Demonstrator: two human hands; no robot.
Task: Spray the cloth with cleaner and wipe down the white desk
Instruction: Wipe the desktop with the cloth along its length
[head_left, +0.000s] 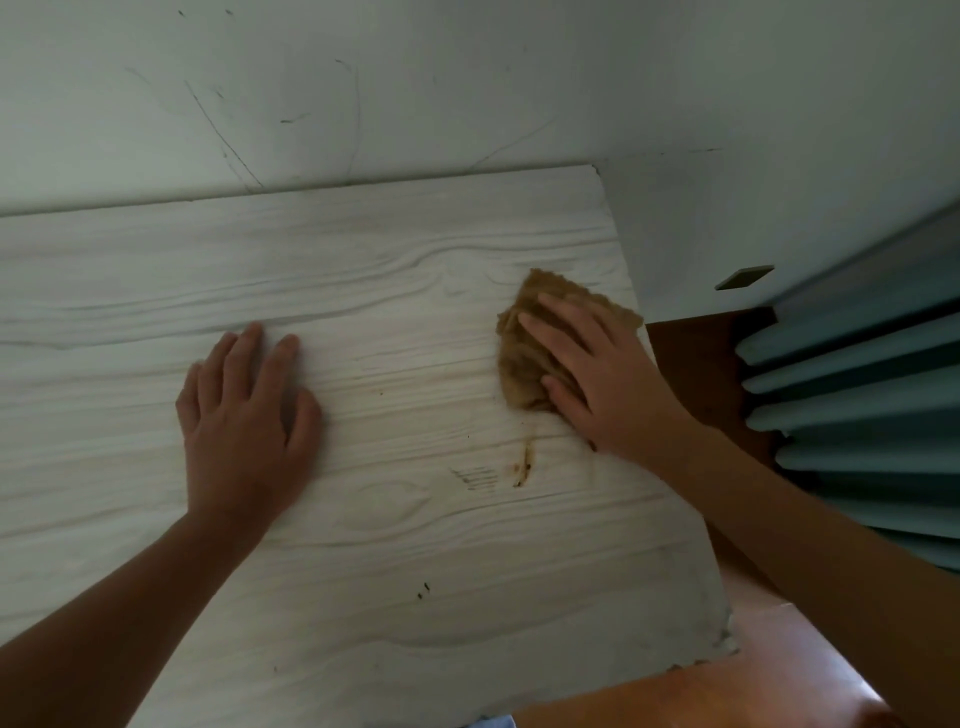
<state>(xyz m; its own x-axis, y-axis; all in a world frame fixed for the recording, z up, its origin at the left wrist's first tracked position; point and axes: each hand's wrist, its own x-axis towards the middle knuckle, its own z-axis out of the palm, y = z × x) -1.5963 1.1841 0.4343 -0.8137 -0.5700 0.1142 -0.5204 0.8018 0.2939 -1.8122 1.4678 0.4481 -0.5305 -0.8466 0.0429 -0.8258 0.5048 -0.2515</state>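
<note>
Forearms fill the bottom of my view, both reaching up onto the white surface (363, 270), so I start where the work is: the tan cloth (524, 364). It lies bunched near the far right edge of the surface, close to the corner by the wall, its longer run going away from me and slightly rightward.

Right hand (602, 374) sits flat on top of the cloth, fingers (558, 317) spread and pressing down rather than curled round it. So the grip here is open-palmed, pinning the cloth against the surface, not clutching it.

Now the relation that matters: the brown streak (522, 462) and the dark scratchy marks (475, 477) lie nearer me than the cloth, just below it and a touch to the left. I judge the next stroke wants a pull back toward me, slightly leftward, to bring the cloth over them. The right hand is plainly the nearer one for that.

Left hand (249, 415) rests open and flat on the bare surface, well apart from the cloth, holding nothing; it looks like a brace.

Two small dark specks (423, 591) sit nearer still. No cleaner bottle is in view.
</note>
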